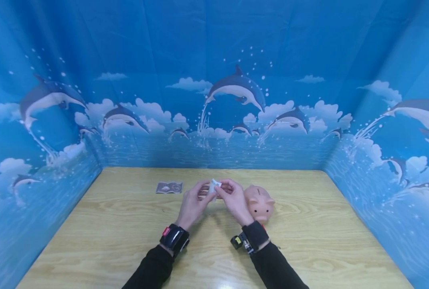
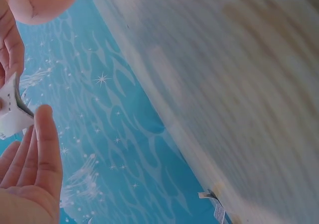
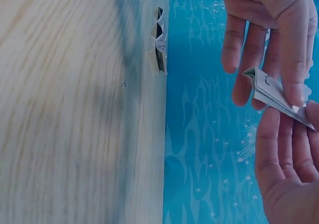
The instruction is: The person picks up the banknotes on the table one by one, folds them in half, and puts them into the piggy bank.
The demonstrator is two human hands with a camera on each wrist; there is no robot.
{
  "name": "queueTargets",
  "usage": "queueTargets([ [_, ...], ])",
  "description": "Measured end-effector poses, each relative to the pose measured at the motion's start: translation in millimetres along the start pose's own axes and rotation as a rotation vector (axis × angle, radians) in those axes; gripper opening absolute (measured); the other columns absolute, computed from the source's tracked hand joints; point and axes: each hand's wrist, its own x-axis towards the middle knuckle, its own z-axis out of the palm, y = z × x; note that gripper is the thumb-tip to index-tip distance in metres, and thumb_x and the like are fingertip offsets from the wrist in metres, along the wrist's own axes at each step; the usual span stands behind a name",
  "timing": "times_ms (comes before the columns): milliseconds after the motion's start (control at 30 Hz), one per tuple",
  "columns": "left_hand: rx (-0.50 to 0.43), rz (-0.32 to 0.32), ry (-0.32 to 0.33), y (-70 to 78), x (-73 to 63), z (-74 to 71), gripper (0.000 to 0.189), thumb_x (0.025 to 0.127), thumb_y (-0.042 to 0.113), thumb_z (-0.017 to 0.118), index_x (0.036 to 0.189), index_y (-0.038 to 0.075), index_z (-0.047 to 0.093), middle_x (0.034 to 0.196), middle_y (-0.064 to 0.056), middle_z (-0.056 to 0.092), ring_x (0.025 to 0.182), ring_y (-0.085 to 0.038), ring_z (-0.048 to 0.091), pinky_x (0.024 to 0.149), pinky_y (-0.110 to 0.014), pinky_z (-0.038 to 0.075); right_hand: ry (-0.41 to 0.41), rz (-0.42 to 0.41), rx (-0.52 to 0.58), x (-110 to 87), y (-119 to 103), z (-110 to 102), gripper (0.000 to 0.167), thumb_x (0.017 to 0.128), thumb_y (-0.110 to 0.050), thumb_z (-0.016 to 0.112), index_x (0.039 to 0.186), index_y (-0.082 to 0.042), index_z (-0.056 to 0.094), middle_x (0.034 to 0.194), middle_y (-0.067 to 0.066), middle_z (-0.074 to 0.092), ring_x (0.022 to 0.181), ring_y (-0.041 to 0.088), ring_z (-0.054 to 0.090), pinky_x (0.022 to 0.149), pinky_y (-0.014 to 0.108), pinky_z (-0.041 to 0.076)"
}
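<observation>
My left hand (image 1: pixel 194 202) and right hand (image 1: pixel 234 200) meet over the table, both pinching a small folded banknote (image 1: pixel 213 186). It is pale, whitish with some green. In the right wrist view the left thumb presses on the folded banknote (image 3: pixel 274 92), with the right hand's (image 3: pixel 289 169) fingers under its lower edge. The left wrist view shows a left fingertip at a corner of the banknote (image 2: pixel 15 112). Just right of my right hand stands a pink piggy bank (image 1: pixel 261 204) with a slot in its back.
A second banknote (image 1: pixel 169 187), purple-brown with creases, lies on the wooden table (image 1: pixel 120 224) left of my hands. From the side, this creased banknote (image 3: pixel 159 42) stands up in zigzag folds. A blue dolphin-print curtain (image 1: pixel 207 148) encloses the table at the back and sides.
</observation>
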Motion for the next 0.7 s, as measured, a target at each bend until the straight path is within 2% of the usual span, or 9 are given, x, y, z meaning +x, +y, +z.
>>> queueTargets([
  [200,0.047,0.03,0.017,0.1,-0.3,-0.7,0.045,0.089,0.023,0.072,0.128,0.003,0.061,0.111,-0.015,0.073,0.094,-0.022,0.072,0.071,-0.024,0.06,0.021,0.0,-0.012,0.8,0.5,-0.4,0.029,0.095,-0.014,0.064,0.121,0.0,0.062,0.111,0.019,0.068,0.097,0.02,0.066,0.086,0.044,0.058],
  [333,0.058,0.039,0.021,0.3,0.3,0.2,0.043,0.088,0.02,0.073,0.126,0.003,0.063,0.11,-0.014,0.073,0.093,-0.021,0.072,0.071,-0.022,0.06,0.013,0.011,-0.013,-0.9,-5.0,-1.5,0.029,0.096,-0.011,0.063,0.122,0.002,0.061,0.113,0.021,0.067,0.099,0.023,0.065,0.09,0.049,0.056],
  [567,0.087,0.082,0.036,-0.3,0.8,0.1,0.035,0.088,0.016,0.073,0.121,0.008,0.067,0.11,-0.012,0.073,0.092,-0.02,0.073,0.073,-0.023,0.06,0.006,-0.006,-0.019,-13.1,-29.2,0.5,0.027,0.096,-0.005,0.061,0.12,0.006,0.062,0.111,0.023,0.066,0.101,0.028,0.065,0.091,0.048,0.056],
  [700,0.095,0.086,0.035,0.5,0.7,-0.4,0.035,0.087,0.014,0.073,0.121,0.01,0.067,0.111,-0.01,0.073,0.092,-0.018,0.073,0.075,-0.023,0.06,0.007,-0.024,-0.006,-8.1,-18.0,-0.2,0.026,0.095,-0.006,0.062,0.12,0.005,0.064,0.11,0.024,0.067,0.098,0.029,0.065,0.088,0.047,0.058],
])
